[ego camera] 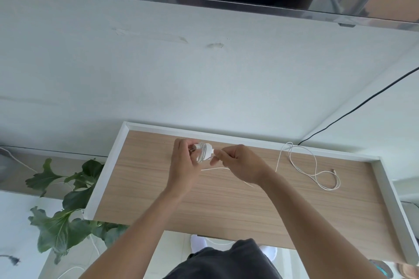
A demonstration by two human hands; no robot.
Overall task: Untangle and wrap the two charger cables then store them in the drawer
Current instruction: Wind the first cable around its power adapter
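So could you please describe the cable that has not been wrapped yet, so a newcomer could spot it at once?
Find the wooden desk top with its raised white rim. On its right part, clear of both hands, lies a thin white cable in loose open loops. The other cable is coiled around a charger held between the hands.

Light wood-grain worktop [226,199] with white rim, white cable [303,165] looped at three o'clock, white charger [204,152] wound in white cord, dark green leaves [65,217] at eight o'clock, black cord [362,104] on pale wall
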